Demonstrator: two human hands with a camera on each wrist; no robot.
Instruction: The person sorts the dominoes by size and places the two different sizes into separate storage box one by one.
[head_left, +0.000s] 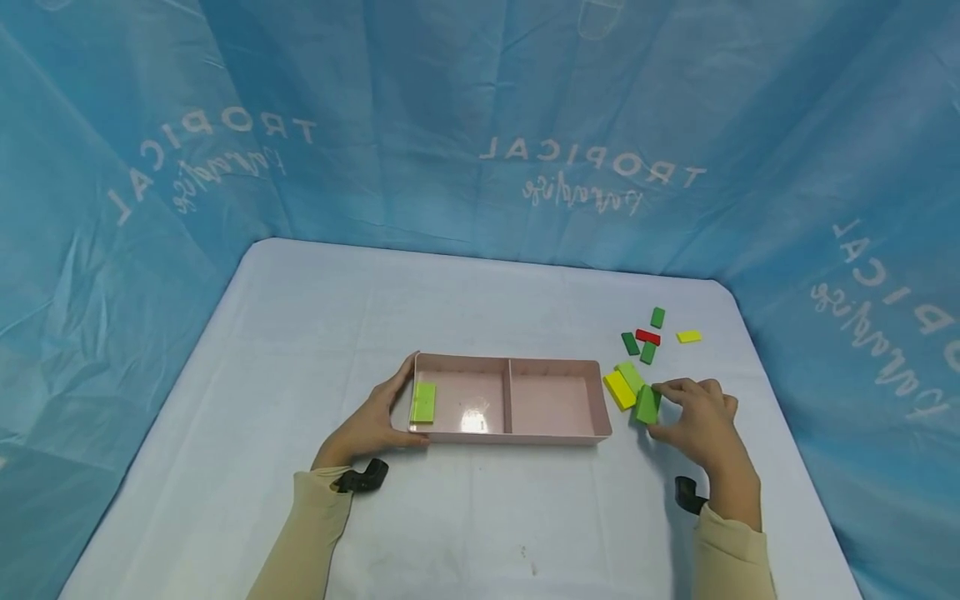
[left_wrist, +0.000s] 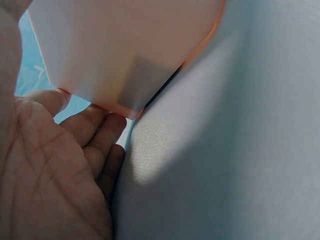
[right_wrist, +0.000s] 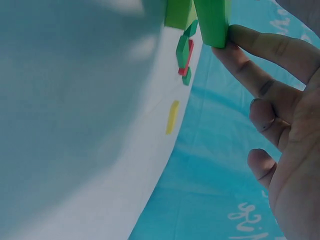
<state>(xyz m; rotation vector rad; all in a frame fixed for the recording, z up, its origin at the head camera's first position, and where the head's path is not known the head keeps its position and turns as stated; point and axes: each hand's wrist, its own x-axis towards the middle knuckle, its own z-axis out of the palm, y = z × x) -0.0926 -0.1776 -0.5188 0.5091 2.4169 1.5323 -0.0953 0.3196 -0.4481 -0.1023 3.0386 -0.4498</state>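
A shallow pink box (head_left: 510, 437) with two compartments sits on the table. My left hand (head_left: 375, 421) grips its left end, thumb along the near side and fingers at the far corner; the left wrist view shows fingertips against the box wall (left_wrist: 115, 50). Inside the left compartment, a light green block (head_left: 423, 402) lies against the end wall. Just right of the box, my right hand (head_left: 701, 417) pinches a green block (head_left: 647, 405) between thumb and fingers. In the right wrist view, this green block (right_wrist: 214, 22) stands at the fingertips. Beside it are a yellow block (head_left: 619, 390) and another light green block (head_left: 630, 375).
Farther back on the right lie a red block (head_left: 648, 337), several small dark green blocks (head_left: 630, 343) and a thin yellow block (head_left: 689, 337). White cloth (head_left: 450, 300) covers the table. A blue printed curtain (head_left: 450, 125) rises behind the table and along both sides.
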